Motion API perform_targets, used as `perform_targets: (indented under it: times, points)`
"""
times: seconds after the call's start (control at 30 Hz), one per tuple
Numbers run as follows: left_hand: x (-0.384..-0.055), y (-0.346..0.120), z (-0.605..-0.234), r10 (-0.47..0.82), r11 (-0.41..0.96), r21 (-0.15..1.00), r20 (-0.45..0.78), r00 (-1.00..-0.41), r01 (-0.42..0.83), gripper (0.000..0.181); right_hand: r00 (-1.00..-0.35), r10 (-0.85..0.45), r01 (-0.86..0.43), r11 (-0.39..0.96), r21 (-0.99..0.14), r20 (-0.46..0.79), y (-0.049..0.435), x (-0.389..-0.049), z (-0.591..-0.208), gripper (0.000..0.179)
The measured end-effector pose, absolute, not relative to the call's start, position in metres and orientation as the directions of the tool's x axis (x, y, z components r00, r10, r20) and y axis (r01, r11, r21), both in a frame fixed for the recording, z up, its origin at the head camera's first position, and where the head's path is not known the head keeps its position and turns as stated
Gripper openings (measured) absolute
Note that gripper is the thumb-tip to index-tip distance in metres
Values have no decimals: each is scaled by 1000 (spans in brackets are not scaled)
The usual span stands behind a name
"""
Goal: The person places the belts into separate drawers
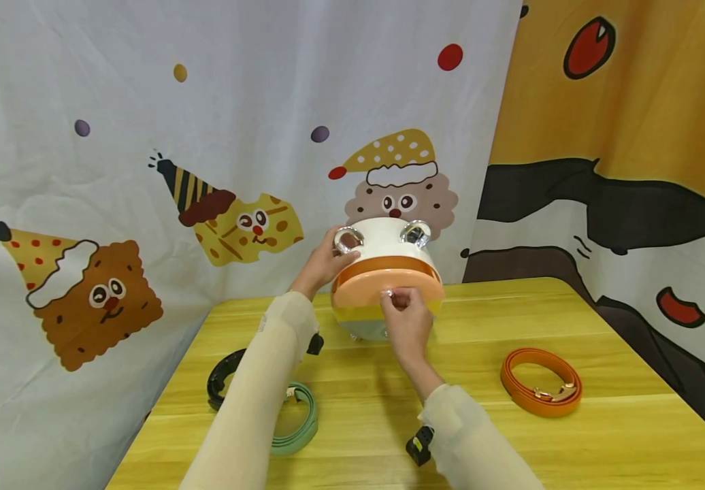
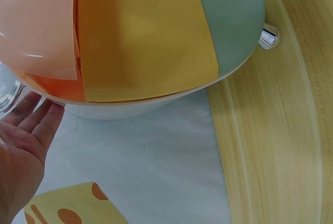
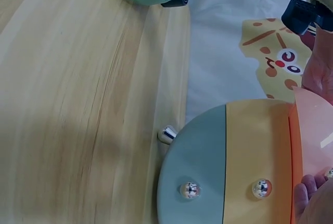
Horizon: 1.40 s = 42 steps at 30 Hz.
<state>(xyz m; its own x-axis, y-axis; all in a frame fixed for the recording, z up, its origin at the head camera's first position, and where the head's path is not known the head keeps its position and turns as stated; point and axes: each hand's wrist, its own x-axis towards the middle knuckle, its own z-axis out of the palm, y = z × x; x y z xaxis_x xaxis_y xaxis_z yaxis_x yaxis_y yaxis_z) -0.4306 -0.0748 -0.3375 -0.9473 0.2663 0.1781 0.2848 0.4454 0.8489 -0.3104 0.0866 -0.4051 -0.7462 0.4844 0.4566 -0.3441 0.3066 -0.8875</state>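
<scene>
A rounded drawer box (image 1: 383,237) with a white top and two silver rings stands near the table's back edge. Its front carries a peach drawer (image 1: 352,292), a yellow drawer (image 2: 148,36) and a grey-green drawer (image 3: 195,156). My left hand (image 1: 320,264) holds the box's upper left side, thumb over the white top by a ring, fingers against the side wall. With thumb and fingers my right hand (image 1: 410,321) pinches the peach drawer's silver knob (image 1: 387,294). That drawer sits slightly proud, an orange strip showing beside it. Silver knobs (image 3: 261,188) show on the other drawers.
On the wooden table (image 1: 352,422), a coiled orange belt (image 1: 514,391) lies at right. Coiled green (image 1: 305,435) and black (image 1: 216,378) belts lie at left, partly behind my left sleeve. A printed curtain (image 1: 254,102) hangs close behind the box.
</scene>
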Motion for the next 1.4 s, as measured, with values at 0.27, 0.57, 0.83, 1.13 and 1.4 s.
perform_targets:
  times: [0.27, 0.57, 0.83, 1.13, 1.4]
  points:
    - [-430, -75, -337, 263, 437, 855, 175, -949, 279, 76, -738, 496, -352, 296, -888, 458, 86, -308, -407, 17]
    - [-430, -75, -337, 264, 445, 852, 171, -949, 277, 76, -730, 496, -368, 295, -882, 470, 86, -305, -407, 16]
    - [-428, -75, -336, 268, 452, 846, 174, -948, 283, 76, -785, 449, -339, 266, -902, 427, 94, -302, -408, 16]
    - [-430, -76, -337, 270, 442, 853, 170, -948, 279, 76, -848, 378, -316, 201, -927, 371, 102, -296, -403, 20]
    - [-430, -75, -336, 276, 438, 852, 178, -945, 289, 76, -884, 314, -288, 220, -932, 347, 113, -295, -401, 20]
